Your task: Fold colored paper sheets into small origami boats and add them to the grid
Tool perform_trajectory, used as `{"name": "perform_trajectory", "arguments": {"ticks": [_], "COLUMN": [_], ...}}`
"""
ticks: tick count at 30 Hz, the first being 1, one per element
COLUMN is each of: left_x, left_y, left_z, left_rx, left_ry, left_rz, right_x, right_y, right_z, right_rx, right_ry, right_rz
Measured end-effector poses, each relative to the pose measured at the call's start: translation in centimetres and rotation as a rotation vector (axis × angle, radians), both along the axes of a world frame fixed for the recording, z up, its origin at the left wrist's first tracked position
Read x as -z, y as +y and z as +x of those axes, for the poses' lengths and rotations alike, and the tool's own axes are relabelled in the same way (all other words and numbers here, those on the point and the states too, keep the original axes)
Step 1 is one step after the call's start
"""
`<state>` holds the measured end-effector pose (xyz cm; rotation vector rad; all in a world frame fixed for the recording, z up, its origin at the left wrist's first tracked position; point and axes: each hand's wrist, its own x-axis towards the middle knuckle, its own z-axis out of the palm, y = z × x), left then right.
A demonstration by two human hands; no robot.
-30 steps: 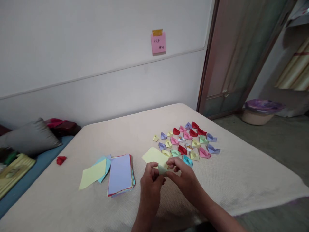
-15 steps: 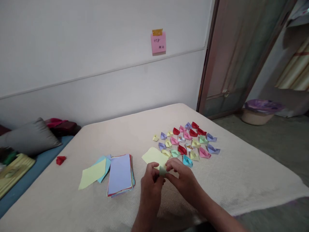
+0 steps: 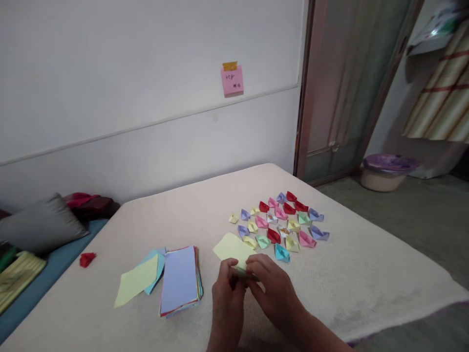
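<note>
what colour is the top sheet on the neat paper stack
Lavender-blue: the top sheet shows best in the head view, the only one.

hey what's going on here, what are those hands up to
A person's left hand and right hand hold a small pale green paper between their fingers. Just beyond lies a pale yellow sheet. Rows of colourful folded paper boats stand farther off to the right, and a paper stack lies to the left.
</note>
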<state>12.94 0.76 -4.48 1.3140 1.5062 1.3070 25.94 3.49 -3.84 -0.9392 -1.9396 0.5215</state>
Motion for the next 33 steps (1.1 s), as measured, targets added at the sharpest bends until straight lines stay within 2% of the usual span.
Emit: {"name": "perform_trajectory", "arguments": {"ticks": [6, 12, 16, 22, 28, 33], "left_x": [0.0, 0.2, 0.2, -0.6, -1.2, -1.6], "left_y": [0.1, 0.0, -0.1, -0.2, -0.4, -0.4], "left_z": [-0.1, 0.0, 0.0, 0.1, 0.3, 0.1], "left_rx": [0.024, 0.034, 0.041, 0.060, 0.042, 0.082], "left_ry": [0.027, 0.099, 0.087, 0.046, -0.077, -0.376], "left_rz": [0.002, 0.012, 0.016, 0.014, 0.032, -0.045], "right_x": [-0.3, -0.3, -0.4, -0.5, 0.0, -0.4], "right_y": [0.5, 0.9, 0.9, 0.8, 1.4, 1.5], "right_z": [0.2, 0.5, 0.6, 0.5, 0.5, 0.7], "right_rx": [-0.010, -0.059, -0.076, -0.101, -0.173, -0.331], "right_ry": [0.118, 0.204, 0.221, 0.226, 0.322, 0.553], "right_rz": [-0.252, -0.381, -0.400, -0.314, -0.431, -0.730]}}
